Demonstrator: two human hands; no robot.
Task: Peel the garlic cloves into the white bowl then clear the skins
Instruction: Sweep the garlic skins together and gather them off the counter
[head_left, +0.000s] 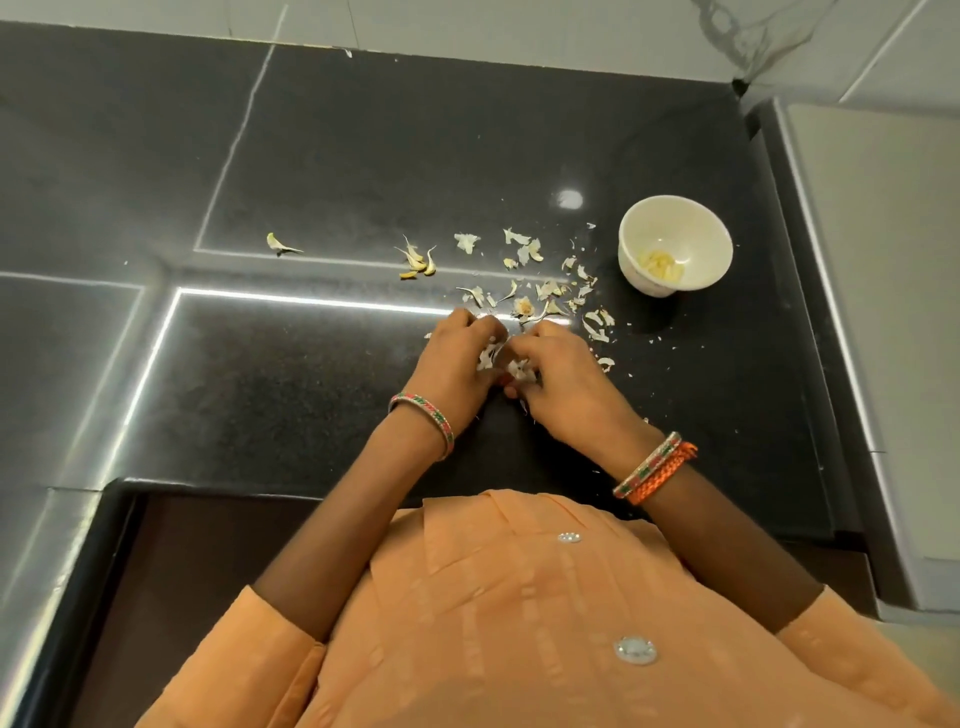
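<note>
My two hands meet over the black tabletop (322, 364), close in front of me. My left hand (457, 358) has its fingers curled in around a wad of papery garlic skins (488, 356), and my right hand (566, 374) pinches another bit of white skin (519, 369) between thumb and fingers. The two hands touch at the fingertips, both closed on the skins. Whether a clove sits inside that wad I cannot tell; my fingers hide it.

The white bowl (696, 228) stands upright on the tabletop, up and to the right of my hands, well clear of them. Pale yellow peeled cloves (660, 262) lie at its bottom.

Between my hands and the bowl the tabletop is littered with loose skins (550, 291), a scatter of white flakes reaching from just beyond my fingertips to near the foot of the bowl. Further left lies a small cluster of unpeeled cloves (418, 260) with their thin tails sticking up, and one more single clove (278, 244) lies apart, well to the left of that cluster.

I wear a patterned bangle (423, 421) on my left wrist, and a bangle with an orange cord (660, 467) on my right. My orange shirt (519, 623) fills the bottom of the view. A pale tiled wall (519, 31) runs behind the tabletop.
</note>
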